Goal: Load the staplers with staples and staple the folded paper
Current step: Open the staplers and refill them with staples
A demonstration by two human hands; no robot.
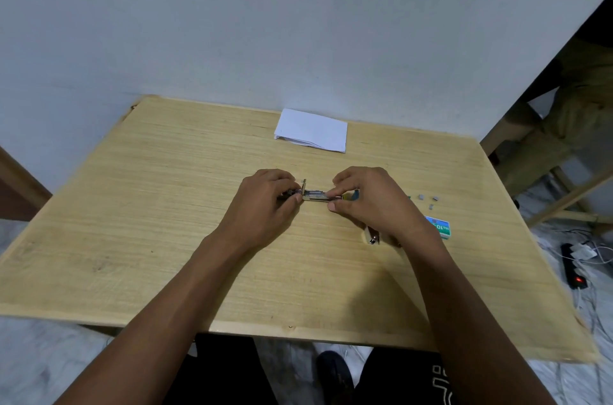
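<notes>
A small stapler (315,195) lies open on the wooden table (166,222) between my hands, its metal channel showing. My left hand (265,202) grips its left end with curled fingers. My right hand (368,199) pinches the right part of it, with something thin at the fingertips over the channel. A second stapler (373,238) lies partly hidden under my right wrist. A green and white staple box (439,227) sits to the right. Small staple strips (428,200) lie loose beyond it. The folded white paper (311,130) rests at the table's far edge.
The table stands against a pale wall. To the right are a wooden frame (564,172) and, on the floor, a power strip with a red light (575,267) and cables. My legs and a dark shoe (335,371) show below the near edge.
</notes>
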